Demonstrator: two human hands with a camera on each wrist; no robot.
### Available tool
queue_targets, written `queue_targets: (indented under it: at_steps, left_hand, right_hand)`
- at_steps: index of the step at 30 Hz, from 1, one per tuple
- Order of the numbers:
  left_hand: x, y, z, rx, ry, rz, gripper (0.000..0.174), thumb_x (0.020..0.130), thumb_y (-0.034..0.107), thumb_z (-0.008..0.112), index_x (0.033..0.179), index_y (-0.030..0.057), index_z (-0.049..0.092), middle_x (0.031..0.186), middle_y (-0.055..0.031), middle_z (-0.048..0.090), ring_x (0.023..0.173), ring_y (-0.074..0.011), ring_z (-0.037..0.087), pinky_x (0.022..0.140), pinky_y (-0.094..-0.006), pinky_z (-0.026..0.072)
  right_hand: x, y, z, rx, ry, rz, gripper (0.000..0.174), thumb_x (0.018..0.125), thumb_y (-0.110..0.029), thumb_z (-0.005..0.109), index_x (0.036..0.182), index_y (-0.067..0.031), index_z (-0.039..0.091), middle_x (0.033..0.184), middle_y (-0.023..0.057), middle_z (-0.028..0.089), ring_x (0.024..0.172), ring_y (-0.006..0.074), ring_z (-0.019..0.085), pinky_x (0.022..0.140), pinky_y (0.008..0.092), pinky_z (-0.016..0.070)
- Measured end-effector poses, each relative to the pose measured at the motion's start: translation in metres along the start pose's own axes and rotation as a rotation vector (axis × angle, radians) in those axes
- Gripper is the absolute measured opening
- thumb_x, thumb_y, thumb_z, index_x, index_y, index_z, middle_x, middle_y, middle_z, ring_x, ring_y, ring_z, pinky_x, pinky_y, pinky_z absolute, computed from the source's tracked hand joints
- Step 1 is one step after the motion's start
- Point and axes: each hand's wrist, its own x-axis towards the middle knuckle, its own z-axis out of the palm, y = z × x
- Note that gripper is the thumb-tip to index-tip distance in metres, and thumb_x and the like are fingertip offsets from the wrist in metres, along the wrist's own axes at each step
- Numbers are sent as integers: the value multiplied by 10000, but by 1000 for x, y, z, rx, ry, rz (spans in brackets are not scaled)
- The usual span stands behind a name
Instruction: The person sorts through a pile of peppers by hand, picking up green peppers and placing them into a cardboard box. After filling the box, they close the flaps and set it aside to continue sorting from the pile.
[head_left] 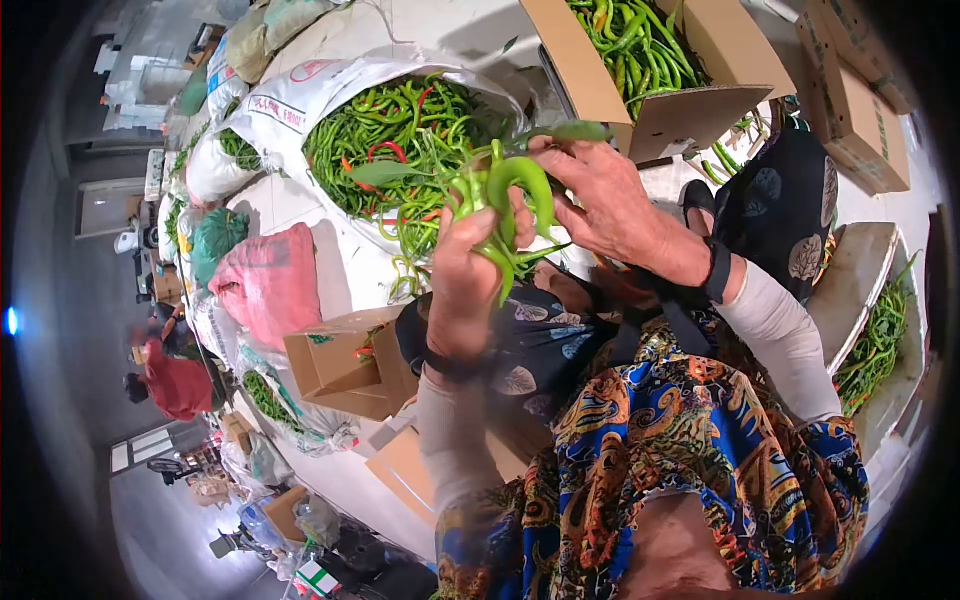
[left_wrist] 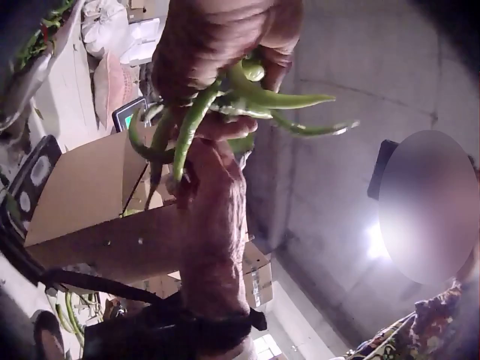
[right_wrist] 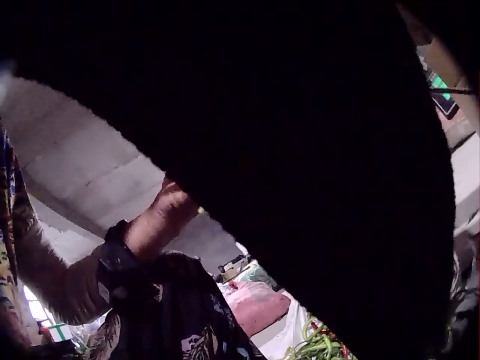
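Observation:
In the head view my left hand (head_left: 462, 285) grips a bunch of green chili peppers (head_left: 520, 185), their tips sticking out past the thumb and fingers. My right hand (head_left: 625, 210) meets the bunch from the other side, its bent fingers and thumb at the peppers, a long dark green piece (head_left: 570, 131) lying along its fingers. From the left wrist, several pepper tips (left_wrist: 196, 124) hang below the left hand (left_wrist: 225, 45), with the right wrist just beneath. A dark shape hides most of the right wrist view. Beyond the hands lies an open white sack of green and red chilies (head_left: 390, 140).
A cardboard box (head_left: 690, 115) of green chilies stands at the upper right. Another open carton (head_left: 345, 375) sits at the left by the knees, near a pink sack (head_left: 270, 275). At the right is a pale foam box (head_left: 870, 250) with chilies. Another person (head_left: 175, 385) is farther off.

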Motion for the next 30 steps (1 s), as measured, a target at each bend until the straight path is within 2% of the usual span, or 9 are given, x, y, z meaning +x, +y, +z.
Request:
queue_targets:
  at_steps: [2,4,5,10,16,18,21,28,30]
  left_hand:
    - [0,1,-5,16,-86,-30,505,806,151,528,1282,16,427,1045,-107,579,797,-183,574,700,-293,468]
    - [-4,3,8,159,28,-13,547,788,100,565,1303,17,401,1051,-91,583,787,-160,574,659,-267,455]
    - [-7,9,12,141,-23,-80,577,765,55,592,1308,22,398,1038,-80,585,787,-146,574,642,-249,446]
    - [-8,9,13,297,35,-128,582,759,33,607,1306,40,409,1010,-63,583,797,-127,564,654,-247,444]
    - [0,-7,11,727,-17,-5,550,757,57,660,1257,1,438,961,-41,573,769,-114,542,636,-251,437]
    - [0,-7,21,706,-30,21,536,763,79,687,1239,-1,454,987,-44,578,830,-121,549,709,-265,456]
    - [-1,-7,28,706,-17,-74,506,765,105,694,1216,11,486,1050,-53,587,945,-128,555,846,-275,449]
    - [3,-14,22,1210,129,89,579,724,147,716,1231,14,467,1077,-159,613,965,-246,610,840,-348,474]
    - [4,-16,21,1239,142,129,580,726,151,712,1234,17,466,1071,-173,618,961,-265,620,835,-359,478]
  right_hand:
    - [3,-1,-1,102,65,2,287,815,-153,616,1066,-13,613,868,185,641,879,367,596,761,416,496]
    - [3,4,-21,305,-322,335,258,827,-157,629,1022,13,632,834,183,644,795,350,614,730,386,498]
    - [3,8,-26,359,-186,228,235,837,-155,625,992,21,646,846,197,648,744,322,630,691,370,492]
    - [21,30,-61,416,14,479,247,891,-202,587,1007,6,652,794,19,610,725,59,513,630,225,431]
    - [48,6,-48,513,-384,473,395,817,-301,684,1015,39,650,860,95,663,791,147,602,706,272,476]
    - [52,12,-39,662,-557,504,241,861,-255,659,912,-19,651,797,-26,593,704,45,487,607,201,382]
    - [48,17,-30,1007,-595,659,181,855,-238,675,821,-63,642,728,-57,562,653,18,458,566,189,346]
    - [43,26,-29,880,-539,611,205,853,-254,690,752,-92,614,631,-71,519,548,6,419,496,190,296]
    - [45,24,-32,912,-567,770,199,859,-222,685,753,-73,606,634,-53,537,527,27,457,477,197,316]
